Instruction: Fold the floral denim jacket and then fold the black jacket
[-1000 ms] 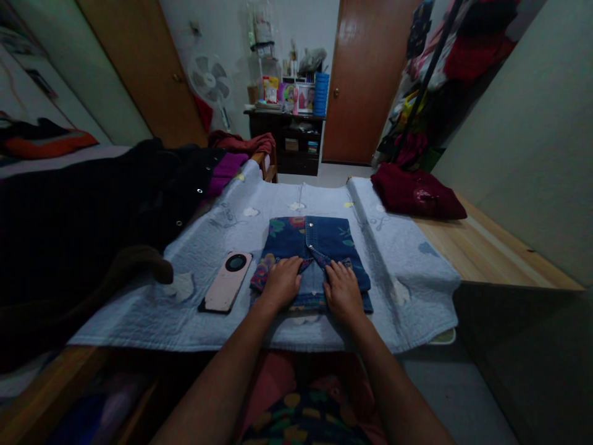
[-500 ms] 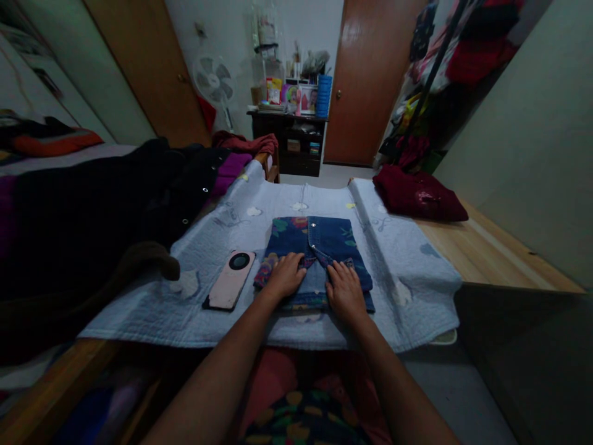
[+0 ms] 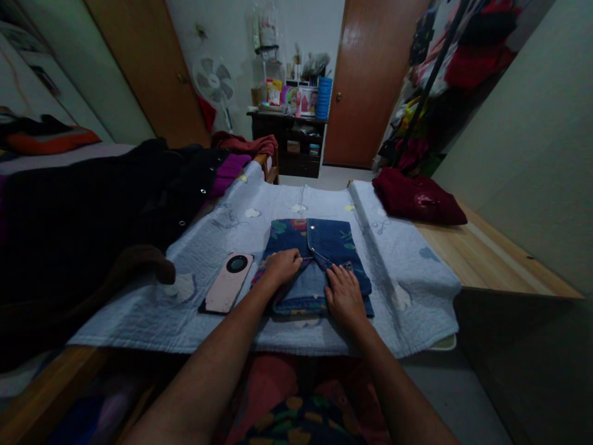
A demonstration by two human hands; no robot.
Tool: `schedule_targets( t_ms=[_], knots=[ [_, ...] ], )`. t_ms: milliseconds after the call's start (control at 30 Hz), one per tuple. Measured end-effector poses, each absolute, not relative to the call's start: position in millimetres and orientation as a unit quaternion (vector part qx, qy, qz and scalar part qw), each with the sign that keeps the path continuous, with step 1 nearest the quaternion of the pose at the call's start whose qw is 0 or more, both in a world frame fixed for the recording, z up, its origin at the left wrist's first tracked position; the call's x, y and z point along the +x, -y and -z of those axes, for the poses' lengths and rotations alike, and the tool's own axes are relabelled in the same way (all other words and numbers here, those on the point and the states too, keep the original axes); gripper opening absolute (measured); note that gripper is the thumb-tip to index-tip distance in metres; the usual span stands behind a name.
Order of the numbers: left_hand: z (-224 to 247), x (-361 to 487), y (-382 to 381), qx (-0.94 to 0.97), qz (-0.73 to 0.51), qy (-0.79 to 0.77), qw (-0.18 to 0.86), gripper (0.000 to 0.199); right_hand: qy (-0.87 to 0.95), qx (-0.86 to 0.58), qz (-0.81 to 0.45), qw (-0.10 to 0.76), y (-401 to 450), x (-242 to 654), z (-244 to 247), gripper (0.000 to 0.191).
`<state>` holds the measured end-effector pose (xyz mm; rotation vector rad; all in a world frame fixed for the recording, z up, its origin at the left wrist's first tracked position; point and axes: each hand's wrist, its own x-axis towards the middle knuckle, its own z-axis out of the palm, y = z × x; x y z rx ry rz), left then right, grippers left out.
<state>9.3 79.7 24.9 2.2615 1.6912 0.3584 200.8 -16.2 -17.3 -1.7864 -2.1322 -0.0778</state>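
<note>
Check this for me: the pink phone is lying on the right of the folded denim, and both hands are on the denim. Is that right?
Not quite: the head view shows the pink phone on the left of the folded denim. The left hand and right hand are both on the denim.

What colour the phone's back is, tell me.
The phone is pale pink, with a round black camera disc; best seen in the head view.

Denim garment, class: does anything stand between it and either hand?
Nothing visible does. The left hand and right hand both rest on the denim garment. The phone lies to its left on the quilted cloth, out of the way.
</note>
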Motion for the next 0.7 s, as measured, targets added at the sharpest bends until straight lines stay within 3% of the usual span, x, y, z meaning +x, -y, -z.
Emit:
schedule_targets(
  t_ms=[233, 700],
  knots=[
    [-9, 7, -74, 0.776, -0.164, -0.596, 0.120, 0.024, 0.754, -0.633, 0.023, 0.176, 16, 202, 18, 0.045],
    [0, -1, -77, 0.758, -0.272, -0.554, 0.214, 0.021, 0.751, -0.637, 0.017, 0.175, 17, 200, 15, 0.045]
  ],
)
